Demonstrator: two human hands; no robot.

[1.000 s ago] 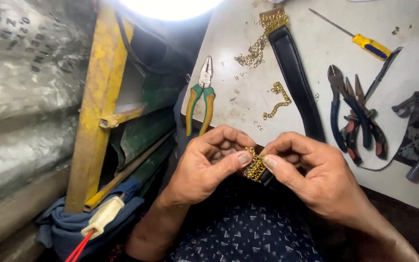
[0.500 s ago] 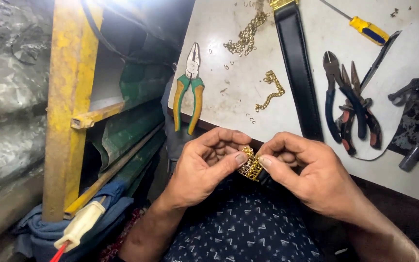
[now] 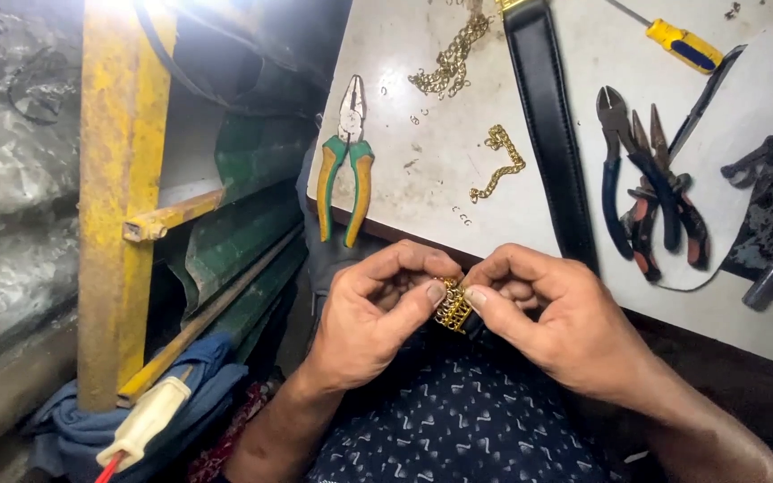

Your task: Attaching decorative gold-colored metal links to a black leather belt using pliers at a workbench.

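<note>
Both hands pinched on one gold chain piece (image 3: 452,307), just below the counter (image 3: 422,134) edge, over a dark patterned lap. Left hand (image 3: 378,313) gripping its left side with thumb and forefinger; right hand (image 3: 547,317) clamped on its right side. Most of the piece covered by fingertips, only a short stretch of links visible; shape and length impossible to tell. Black strap (image 3: 552,134) running down the counter toward the hands, upper end cut off, lower end hidden behind the right hand. Two loose chains on the counter: short chain (image 3: 498,161) and tangled chain (image 3: 449,58), partly cropped. Green-and-orange pliers (image 3: 348,156) near the counter's left edge. Pliers pile (image 3: 646,192) on a white board, hard to count. Screwdriver (image 3: 682,45) cut off above. Dark tools at far right blurred.
</note>
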